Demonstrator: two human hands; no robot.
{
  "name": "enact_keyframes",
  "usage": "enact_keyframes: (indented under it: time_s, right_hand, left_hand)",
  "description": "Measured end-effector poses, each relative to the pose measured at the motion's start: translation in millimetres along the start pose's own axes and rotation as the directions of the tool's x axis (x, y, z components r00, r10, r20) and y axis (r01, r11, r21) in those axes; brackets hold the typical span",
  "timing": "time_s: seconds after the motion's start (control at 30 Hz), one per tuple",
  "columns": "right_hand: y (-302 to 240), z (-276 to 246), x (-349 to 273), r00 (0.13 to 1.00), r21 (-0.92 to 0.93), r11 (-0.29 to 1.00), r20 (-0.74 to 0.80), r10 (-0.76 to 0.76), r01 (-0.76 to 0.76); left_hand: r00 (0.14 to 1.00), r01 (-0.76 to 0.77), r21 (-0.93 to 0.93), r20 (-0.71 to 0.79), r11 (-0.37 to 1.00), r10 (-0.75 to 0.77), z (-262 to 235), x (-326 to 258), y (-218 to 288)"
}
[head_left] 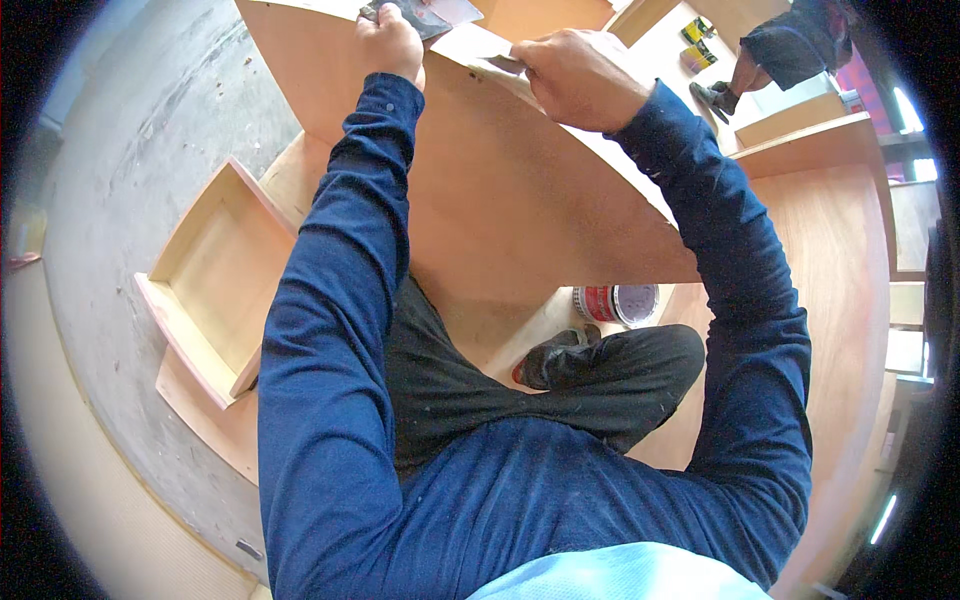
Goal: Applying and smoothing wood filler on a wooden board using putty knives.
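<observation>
Both arms reach forward over a large plywood panel [500, 190] that stands in front of me. At its upper left, my left hand [392, 45] is closed on a wide, flat metal scraper [425, 16]. To the right of it, my right hand [590, 80] is wrapped round a putty knife, most of it hidden in the fist. The putty knife's grey blade [505, 64] points left and lies at the panel's pale top edge. I cannot tell whether the blade touches the wood.
An open wooden drawer [225, 275] rests on the left beside grey concrete floor [110, 270]. By my bent leg is a red can [600, 303]. Plywood furniture [820, 250] stands on the right. A person in dark shorts [785, 50] is at the upper right, near yellow-and-black cans [697, 45].
</observation>
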State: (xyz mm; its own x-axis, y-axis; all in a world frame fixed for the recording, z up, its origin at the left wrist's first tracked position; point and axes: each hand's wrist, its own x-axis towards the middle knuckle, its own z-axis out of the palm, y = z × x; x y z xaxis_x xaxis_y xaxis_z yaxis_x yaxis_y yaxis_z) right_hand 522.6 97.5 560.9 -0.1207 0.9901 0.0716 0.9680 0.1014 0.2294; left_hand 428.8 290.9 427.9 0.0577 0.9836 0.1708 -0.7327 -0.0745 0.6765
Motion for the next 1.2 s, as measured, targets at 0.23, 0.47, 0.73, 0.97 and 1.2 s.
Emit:
enact_keyframes:
  time_s: [0.23, 0.47, 0.73, 0.97, 1.2]
  right_hand:
    - [-24.0, 6.1, -25.0, 0.973, -0.059, 0.975, -0.080, -0.217, 0.212]
    - [-14.4, 22.8, -27.9, 0.995, -0.165, 0.982, -0.024, -0.100, 0.095]
    - [-24.7, -1.1, -53.9, 0.984, -0.124, 0.985, -0.112, -0.137, 0.123]
    - [-32.7, 20.6, -70.8, 0.962, -0.122, 0.980, -0.202, -0.182, 0.160]
    - [-5.0, 7.0, -3.0, 0.987, -0.072, 0.997, -0.154, -0.041, 0.031]
  left_hand:
    - [0.989, 0.134, 0.047, -0.076, 0.990, -0.131, 3.1, -13.9, 19.3]
    - [0.992, 0.119, 0.083, -0.061, 0.989, -0.114, 11.9, -10.5, 11.1]
    - [0.994, 0.096, 0.145, -0.064, 0.985, -0.087, 3.7, -6.9, 6.6]
    - [0.997, 0.062, 0.183, -0.067, 0.981, -0.050, 0.6, -3.2, 5.0]
    - [0.999, 0.031, 0.227, -0.045, 0.973, -0.021, 6.7, -1.3, 4.8]
